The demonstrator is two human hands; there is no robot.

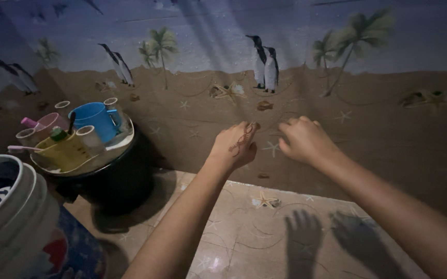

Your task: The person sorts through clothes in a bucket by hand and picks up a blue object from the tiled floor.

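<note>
My left hand (236, 145) and my right hand (303, 139) reach forward side by side, close to a wall covering (378, 129) printed with penguins, palm trees, sand and starfish. Both hands have their fingers curled down and hold nothing that I can see. Whether the fingertips touch the wall I cannot tell. A dark pattern marks the back of my left hand. Their shadows fall on the floor (285, 243) below.
At the left a round tray (122, 144) on a dark stand carries a blue mug (95, 120), a pink cup (47, 123), a yellow container (68, 152) and small cups. A white bucket (14, 217) stands at the lower left. The floor has a starfish pattern.
</note>
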